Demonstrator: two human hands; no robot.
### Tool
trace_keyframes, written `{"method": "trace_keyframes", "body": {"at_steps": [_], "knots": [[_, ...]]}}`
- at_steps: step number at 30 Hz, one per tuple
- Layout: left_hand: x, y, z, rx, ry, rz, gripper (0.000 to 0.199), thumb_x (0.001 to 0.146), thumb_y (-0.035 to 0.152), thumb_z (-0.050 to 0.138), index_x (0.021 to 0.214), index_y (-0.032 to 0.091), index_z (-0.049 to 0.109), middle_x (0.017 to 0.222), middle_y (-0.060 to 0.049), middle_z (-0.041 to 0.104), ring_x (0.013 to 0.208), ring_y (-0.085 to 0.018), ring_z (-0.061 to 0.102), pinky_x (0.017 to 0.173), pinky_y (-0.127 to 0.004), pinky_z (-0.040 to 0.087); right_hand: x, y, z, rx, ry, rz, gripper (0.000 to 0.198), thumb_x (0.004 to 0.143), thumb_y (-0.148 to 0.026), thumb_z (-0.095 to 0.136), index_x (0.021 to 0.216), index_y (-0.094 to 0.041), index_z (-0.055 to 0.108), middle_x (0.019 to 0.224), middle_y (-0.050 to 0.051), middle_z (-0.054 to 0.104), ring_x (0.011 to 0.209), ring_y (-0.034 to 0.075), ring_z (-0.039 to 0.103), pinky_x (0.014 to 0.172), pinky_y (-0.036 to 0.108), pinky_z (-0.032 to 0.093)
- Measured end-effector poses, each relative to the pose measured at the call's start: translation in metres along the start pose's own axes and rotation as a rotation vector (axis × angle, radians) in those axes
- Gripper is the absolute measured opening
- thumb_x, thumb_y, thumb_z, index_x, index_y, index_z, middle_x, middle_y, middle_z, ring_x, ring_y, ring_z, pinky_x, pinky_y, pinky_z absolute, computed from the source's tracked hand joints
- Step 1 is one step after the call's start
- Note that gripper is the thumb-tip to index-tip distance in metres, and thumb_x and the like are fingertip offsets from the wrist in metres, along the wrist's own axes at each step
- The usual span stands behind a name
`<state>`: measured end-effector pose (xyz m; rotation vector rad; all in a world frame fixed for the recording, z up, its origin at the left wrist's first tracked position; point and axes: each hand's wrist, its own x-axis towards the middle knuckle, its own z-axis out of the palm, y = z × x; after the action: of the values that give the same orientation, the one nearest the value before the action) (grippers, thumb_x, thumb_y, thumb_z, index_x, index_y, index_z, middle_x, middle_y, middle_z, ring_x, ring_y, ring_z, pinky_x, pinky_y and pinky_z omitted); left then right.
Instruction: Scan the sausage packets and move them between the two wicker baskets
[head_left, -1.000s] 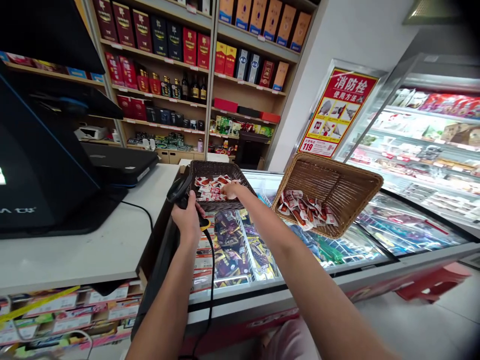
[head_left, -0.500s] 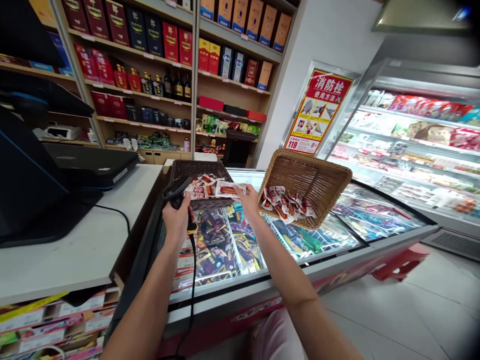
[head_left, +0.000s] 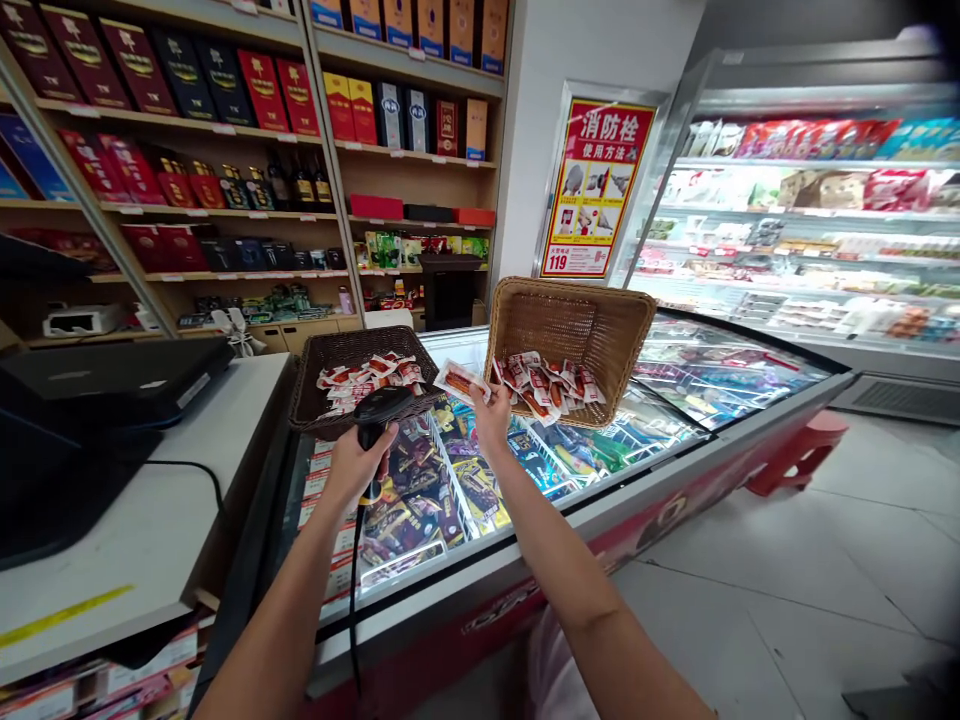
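Two bare hands work above a glass-topped chest freezer point(head_left: 540, 545). The left hand point(head_left: 358, 465) is closed around the handle of a black barcode scanner point(head_left: 384, 403), whose cable point(head_left: 355, 590) hangs down past the freezer's near edge. The right hand point(head_left: 493, 415) is nearly closed, pinching one end of a single wrapped sausage point(head_left: 460, 381) between thumb and fingers. That packet is held up between two baskets, near the scanner's head but apart from it.

At its left, a dark woven basket point(head_left: 301, 385) holds a loose pile of similar red-and-white packets point(head_left: 373, 372); the scanner's head overlaps its near rim in the view. To the right, a tan woven basket point(head_left: 619, 320) is tilted with its opening toward the person, more packets point(head_left: 551, 385) gathered along its lower side. Colourful packages point(head_left: 405, 480) show through the freezer's glass. Further left, a white worktop point(head_left: 142, 530) carries black equipment point(head_left: 112, 375).
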<state>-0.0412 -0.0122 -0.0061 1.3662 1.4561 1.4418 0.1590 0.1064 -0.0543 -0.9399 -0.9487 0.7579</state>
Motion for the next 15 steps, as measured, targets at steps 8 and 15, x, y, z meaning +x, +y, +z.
{"method": "trace_keyframes", "body": {"at_steps": [8,15], "knots": [[-0.003,0.003,0.003,0.106,-0.089,-0.001,0.044,0.083,0.057,0.071,0.065,0.022,0.052,0.044,0.002,0.054,0.036,-0.013,0.047,0.041,-0.025,0.039,-0.006,-0.011,-0.002,-0.072,0.007,-0.044,0.048,0.084,-0.065,0.069,0.099,-0.022,0.054,0.091,0.003,0.065,0.081,0.018,0.059,0.073,0.029,0.049],[0.001,-0.001,0.001,0.291,-0.174,0.056,0.049,0.085,0.056,0.065,0.053,0.021,0.054,0.043,-0.002,0.057,0.04,-0.015,0.053,0.045,-0.026,0.041,-0.006,-0.012,-0.001,-0.052,-0.003,-0.043,0.047,0.084,-0.064,0.069,0.099,-0.022,0.054,0.093,0.004,0.064,0.083,0.018,0.06,0.074,0.029,0.05]]}}
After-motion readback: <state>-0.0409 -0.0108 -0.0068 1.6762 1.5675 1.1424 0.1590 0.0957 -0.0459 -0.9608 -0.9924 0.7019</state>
